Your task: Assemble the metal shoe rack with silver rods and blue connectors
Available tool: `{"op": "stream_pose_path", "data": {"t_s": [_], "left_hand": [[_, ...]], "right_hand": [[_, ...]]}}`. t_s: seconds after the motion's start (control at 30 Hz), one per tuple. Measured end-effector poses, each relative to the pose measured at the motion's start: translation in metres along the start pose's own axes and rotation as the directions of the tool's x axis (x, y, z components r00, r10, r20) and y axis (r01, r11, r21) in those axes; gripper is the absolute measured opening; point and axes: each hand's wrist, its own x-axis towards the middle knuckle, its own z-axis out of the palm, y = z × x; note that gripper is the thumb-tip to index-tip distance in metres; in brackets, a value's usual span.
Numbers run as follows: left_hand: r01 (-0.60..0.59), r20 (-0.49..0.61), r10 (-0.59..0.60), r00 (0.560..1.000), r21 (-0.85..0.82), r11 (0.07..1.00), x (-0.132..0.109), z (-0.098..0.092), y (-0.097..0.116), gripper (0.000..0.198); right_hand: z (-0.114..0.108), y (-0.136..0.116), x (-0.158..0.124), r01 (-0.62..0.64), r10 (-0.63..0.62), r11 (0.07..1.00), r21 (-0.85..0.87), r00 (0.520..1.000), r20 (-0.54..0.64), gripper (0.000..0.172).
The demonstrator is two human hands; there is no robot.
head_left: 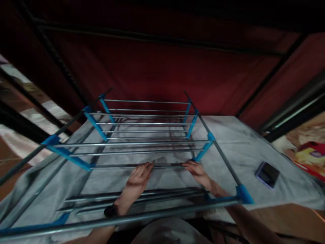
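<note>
A metal rack (142,144) of grey rods joined by blue plastic connectors lies on its side over a grey cloth (228,142). Both my hands reach through its near frame. My left hand (138,178) has its fingertips curled onto a grey rod (165,165) that runs across the rack's lower tier. My right hand (196,170) pinches the same rod near its right end, close to a blue connector (201,154). A dark band sits on my left wrist. Several loose rods (157,196) lie on the cloth under my forearms.
A phone (267,174) lies on the cloth at the right. Dark red fabric walls with black frame tubes stand behind and around. A red and yellow box (311,156) sits at the far right. Pale cloth and floor show at the left.
</note>
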Motion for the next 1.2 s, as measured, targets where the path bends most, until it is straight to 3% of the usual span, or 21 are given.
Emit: {"op": "stream_pose_path", "data": {"t_s": [0.17, 0.33, 0.47, 0.53, 0.7, 0.87, 1.03, 1.2], "left_hand": [[-0.117, 0.175, 0.146, 0.974, -0.169, 0.979, 0.079, 0.037, 0.055, 0.045], [-0.118, 0.369, 0.23, 0.9, -0.303, 0.946, 0.116, 0.058, 0.09, 0.053], [-0.116, 0.353, 0.237, 0.905, -0.331, 0.937, 0.12, 0.064, 0.089, 0.047], [-0.113, 0.35, 0.229, 0.908, -0.322, 0.94, 0.119, 0.065, 0.086, 0.045], [-0.124, 0.32, 0.229, 0.919, -0.317, 0.94, 0.117, 0.071, 0.081, 0.048], [-0.126, 0.338, 0.227, 0.913, -0.297, 0.947, 0.116, 0.075, 0.082, 0.06], [-0.139, 0.338, 0.231, 0.912, -0.275, 0.951, 0.118, 0.078, 0.088, 0.065], [-0.15, 0.343, 0.255, 0.904, -0.304, 0.941, 0.121, 0.081, 0.095, 0.071]], "right_hand": [[0.003, 0.0, 0.004, -0.027, 0.024, 0.999, -0.04, 0.998, -0.062, 0.03], [0.007, 0.0, 0.005, 0.02, -0.02, 1.0, 0.004, 0.993, -0.114, 0.028], [0.001, 0.003, -0.01, 0.077, -0.07, 0.996, 0.042, 0.987, -0.144, 0.031], [-0.004, 0.008, -0.024, 0.013, 0.001, 0.998, 0.067, 0.98, -0.2, 0.028], [-0.009, 0.024, -0.05, -0.226, 0.268, 0.963, 0.147, 0.856, -0.442, 0.022], [0.003, 0.029, -0.042, -0.285, 0.353, 0.931, 0.23, 0.863, -0.36, 0.041], [0.001, 0.032, -0.022, -0.364, 0.434, 0.894, 0.26, 0.848, -0.304, 0.023], [-0.01, 0.035, -0.013, -0.348, 0.458, 0.839, 0.418, 0.866, -0.198, 0.031]]}}
